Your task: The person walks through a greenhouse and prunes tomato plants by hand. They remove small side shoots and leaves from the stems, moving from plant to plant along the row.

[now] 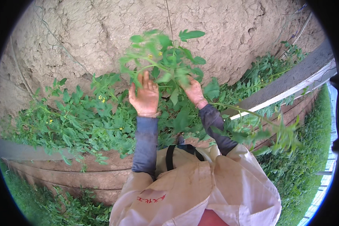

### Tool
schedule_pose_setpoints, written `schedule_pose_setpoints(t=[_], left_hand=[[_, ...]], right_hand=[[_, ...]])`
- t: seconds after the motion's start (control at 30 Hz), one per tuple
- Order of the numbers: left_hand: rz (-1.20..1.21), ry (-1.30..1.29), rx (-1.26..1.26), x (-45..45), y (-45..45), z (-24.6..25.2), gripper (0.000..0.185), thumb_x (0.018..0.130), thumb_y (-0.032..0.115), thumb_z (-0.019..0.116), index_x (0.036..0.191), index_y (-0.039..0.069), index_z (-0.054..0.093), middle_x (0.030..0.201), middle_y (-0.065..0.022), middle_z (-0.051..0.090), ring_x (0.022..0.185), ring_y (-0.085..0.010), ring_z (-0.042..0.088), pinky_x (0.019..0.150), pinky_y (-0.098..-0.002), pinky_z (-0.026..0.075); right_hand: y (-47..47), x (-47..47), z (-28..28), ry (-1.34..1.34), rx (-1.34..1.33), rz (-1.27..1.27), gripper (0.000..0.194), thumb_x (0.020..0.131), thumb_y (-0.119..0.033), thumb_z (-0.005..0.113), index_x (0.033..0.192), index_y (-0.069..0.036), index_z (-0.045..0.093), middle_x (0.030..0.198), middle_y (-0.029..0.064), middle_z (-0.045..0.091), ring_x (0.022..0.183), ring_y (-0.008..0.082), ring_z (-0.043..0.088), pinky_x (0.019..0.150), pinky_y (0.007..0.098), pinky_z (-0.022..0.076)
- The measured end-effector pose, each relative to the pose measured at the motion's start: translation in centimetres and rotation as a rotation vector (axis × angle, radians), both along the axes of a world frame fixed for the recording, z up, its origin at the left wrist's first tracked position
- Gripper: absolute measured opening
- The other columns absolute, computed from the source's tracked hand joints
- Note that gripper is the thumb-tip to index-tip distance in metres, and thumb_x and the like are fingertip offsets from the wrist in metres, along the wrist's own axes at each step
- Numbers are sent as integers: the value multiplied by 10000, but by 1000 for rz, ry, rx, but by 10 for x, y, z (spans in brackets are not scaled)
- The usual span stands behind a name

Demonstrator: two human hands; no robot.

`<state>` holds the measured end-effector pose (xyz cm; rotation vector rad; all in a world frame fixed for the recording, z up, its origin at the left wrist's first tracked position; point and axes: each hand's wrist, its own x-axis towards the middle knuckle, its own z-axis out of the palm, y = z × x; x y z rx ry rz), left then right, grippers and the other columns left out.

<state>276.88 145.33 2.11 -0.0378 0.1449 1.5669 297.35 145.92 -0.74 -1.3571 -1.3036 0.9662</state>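
Note:
A tomato plant (172,60) with small yellow flowers rises in front of me, its upper leaves blurred. My left hand (145,94) is below its left-hand shoots, palm turned up and fingers spread, with nothing visible in it. To the right, my right hand (194,91) reaches in among the leaves at the plant's stem. Leaves cover those fingertips, so I cannot see whether they grip the stem. A thin string (169,21) runs up from the plant's top along the earth wall. Another leafy tomato shoot (260,115) stretches across near my right forearm.
A cracked earth wall (101,42) stands behind the plants. More tomato plants (82,113) crowd the left. A grey beam (288,79) slants along the right side, and another grey beam (31,149) crosses the lower left. Loose wire (59,42) hangs on the wall.

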Motion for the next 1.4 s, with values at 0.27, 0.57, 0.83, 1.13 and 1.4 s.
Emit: schedule_pose_setpoints(t=[0.27, 0.57, 0.83, 1.13, 1.4], left_hand=[[-134, 785, -232, -10, -22, -44, 189, 836, 128, 607, 1015, 97, 558, 1083, -101, 640, 842, -189, 571, 801, -399, 493], [-231, 1135, 433, 0, -47, 62, 357, 855, 81, 568, 1204, 17, 607, 1224, -123, 633, 1029, -213, 619, 884, -357, 490], [-266, 1626, 1387, 73, -105, 91, 705, 685, -1, 633, 1376, 108, 541, 1371, -157, 553, 1059, -368, 634, 905, -446, 517], [871, 1879, 843, 59, 22, 174, 379, 936, 267, 630, 1208, 2, 644, 1087, -144, 706, 808, -193, 694, 676, -320, 566], [-733, 1613, 371, 67, 66, 127, 363, 979, 279, 549, 1194, -2, 634, 1148, -154, 682, 847, -225, 678, 646, -342, 568]], right_hand=[[1, -5, 7, -344, -60, -133, 506, 853, -265, 699, 1317, -98, 582, 855, 93, 690, 758, 217, 666, 753, 313, 531], [4, -21, -12, -471, 157, -285, 467, 801, -370, 718, 1074, 1, 641, 968, 198, 676, 846, 362, 655, 731, 457, 513], [-44, -6, -23, -78, 293, -426, 265, 919, -246, 620, 1108, -68, 669, 981, 66, 684, 780, 227, 632, 717, 360, 530], [-72, 34, -73, 477, 253, -348, 282, 835, -11, 653, 1117, -4, 637, 1037, 64, 658, 899, 143, 620, 780, 278, 509], [-107, 37, 20, 300, 90, -483, 101, 898, -113, 699, 931, -24, 733, 708, -43, 604, 606, 50, 475, 543, 228, 360]])
